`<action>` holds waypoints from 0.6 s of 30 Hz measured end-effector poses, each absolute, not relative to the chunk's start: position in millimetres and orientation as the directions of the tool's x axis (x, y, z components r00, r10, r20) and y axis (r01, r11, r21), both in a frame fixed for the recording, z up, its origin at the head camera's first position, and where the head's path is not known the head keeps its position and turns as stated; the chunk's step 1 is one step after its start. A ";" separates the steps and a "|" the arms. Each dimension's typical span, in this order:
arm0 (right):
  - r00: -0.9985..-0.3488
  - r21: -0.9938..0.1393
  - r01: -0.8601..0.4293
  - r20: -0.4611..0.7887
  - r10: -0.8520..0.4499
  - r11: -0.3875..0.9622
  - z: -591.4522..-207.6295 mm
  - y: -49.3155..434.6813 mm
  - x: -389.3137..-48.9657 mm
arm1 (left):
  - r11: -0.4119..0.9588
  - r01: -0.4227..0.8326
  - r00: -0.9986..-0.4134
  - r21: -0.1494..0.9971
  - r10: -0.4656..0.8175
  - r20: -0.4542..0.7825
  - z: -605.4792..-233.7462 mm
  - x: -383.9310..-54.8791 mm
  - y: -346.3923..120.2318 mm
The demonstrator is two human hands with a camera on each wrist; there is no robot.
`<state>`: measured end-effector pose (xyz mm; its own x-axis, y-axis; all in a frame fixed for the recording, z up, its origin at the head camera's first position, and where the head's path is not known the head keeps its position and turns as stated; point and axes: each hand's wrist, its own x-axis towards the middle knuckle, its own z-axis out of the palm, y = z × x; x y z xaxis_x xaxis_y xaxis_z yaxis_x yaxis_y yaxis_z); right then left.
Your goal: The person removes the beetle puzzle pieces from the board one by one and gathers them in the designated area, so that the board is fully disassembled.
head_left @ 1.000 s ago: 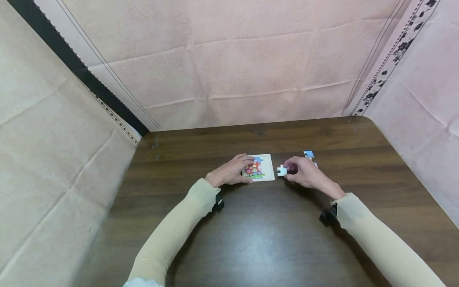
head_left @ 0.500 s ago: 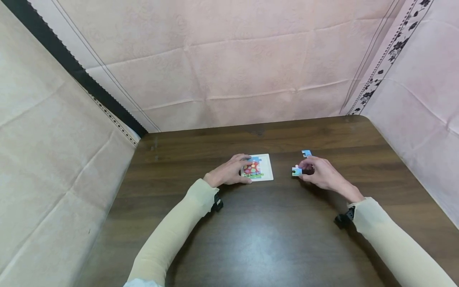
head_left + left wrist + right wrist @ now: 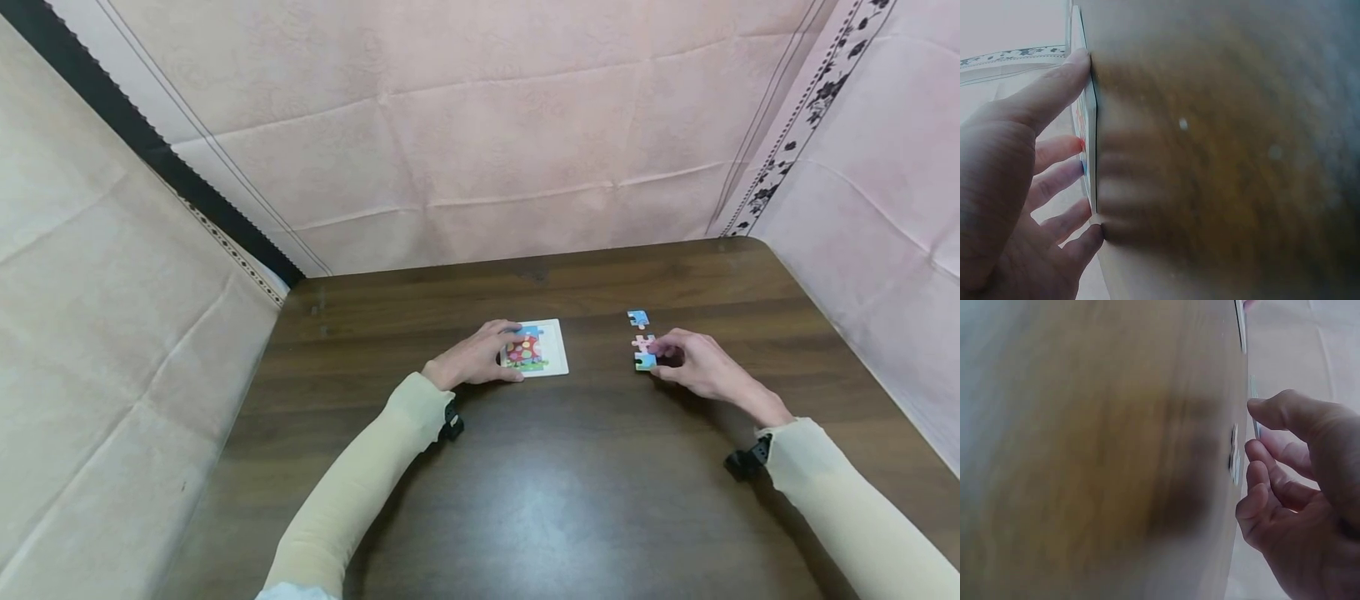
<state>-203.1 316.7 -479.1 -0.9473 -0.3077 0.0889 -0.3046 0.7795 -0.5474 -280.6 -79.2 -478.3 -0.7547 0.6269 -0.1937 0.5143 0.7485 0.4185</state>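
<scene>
A small jigsaw puzzle board (image 3: 555, 350) with a white frame and a red-and-green picture lies on the table in the head view. My left hand (image 3: 472, 357) holds its left side, the thumb at the near edge and the fingers over the picture and far edge, as the left wrist view (image 3: 1029, 150) also shows. To the right, my right hand (image 3: 701, 365) pinches a blue-and-green jigsaw piece (image 3: 644, 363) between thumb and fingers. The right wrist view shows that piece (image 3: 1255, 415) edge-on, above the table. A pinkish jigsaw piece (image 3: 641, 342) lies just behind it, partly hidden.
A blue jigsaw piece (image 3: 638, 318) lies farther back on the brown wooden table (image 3: 495, 483). Pale cloth (image 3: 480, 133) hangs behind the table's far edge and along both sides. Dark wrist-worn cameras sit at both cuffs.
My right hand has moved right, away from the board, with the jigsaw piece still pinched. The pinkish piece has come into sight. My left hand stays on the board.
</scene>
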 end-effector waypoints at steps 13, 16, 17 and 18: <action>-0.935 -0.518 -0.347 0.125 -0.332 0.782 -485.7 333.7 -200.8 | 0.760 0.500 -0.764 0.415 0.612 -0.202 -475.9 -279.8 -79.7; -0.933 -0.520 -0.351 0.124 -0.337 0.779 -487.2 335.4 -201.5 | 0.760 0.497 -0.765 0.418 0.611 -0.202 -475.9 -279.7 -79.5; -0.933 -0.522 -0.349 0.120 -0.338 0.778 -487.5 336.1 -202.0 | 0.760 0.499 -0.765 0.417 0.612 -0.201 -476.2 -279.9 -79.4; -0.935 -0.523 -0.344 0.114 -0.336 0.780 -487.7 336.4 -202.2 | 0.759 0.501 -0.764 0.415 0.614 -0.199 -476.8 -280.2 -79.3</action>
